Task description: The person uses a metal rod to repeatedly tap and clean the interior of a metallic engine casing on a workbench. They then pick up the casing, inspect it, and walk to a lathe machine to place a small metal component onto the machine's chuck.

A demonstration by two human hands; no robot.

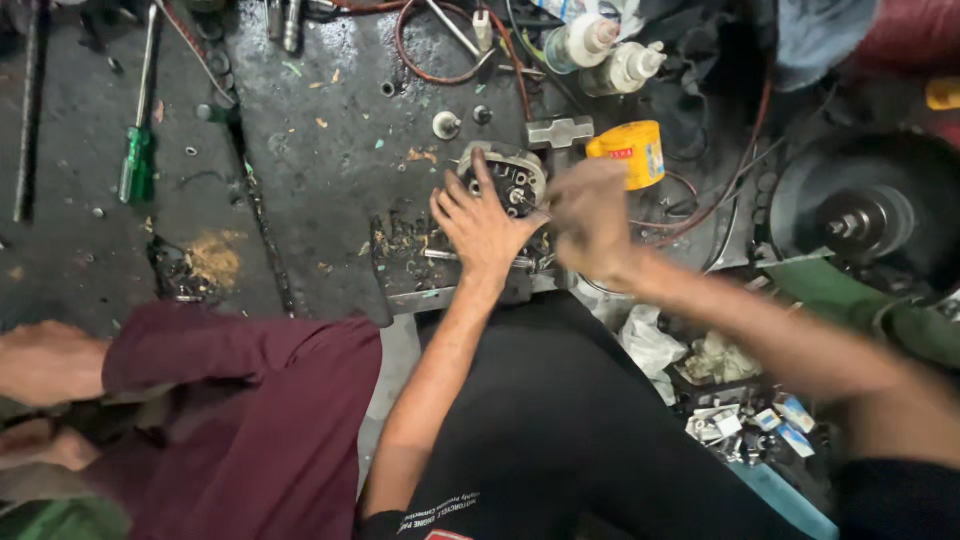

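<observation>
A round metal motor part with dark terminals sits on the greasy dark metal workbench. My left hand lies flat on its near side with fingers spread, pressing it down. My right hand is blurred just to the right of the part, fingers curled near its edge; whether it holds a small tool is unclear. My dark-clad knee is below the hands.
A yellow tin stands right of the part, two white bottles behind. A green-handled screwdriver lies far left. A black wheel sits at right. Another person's maroon-clad leg is at lower left. Red wires loop at back.
</observation>
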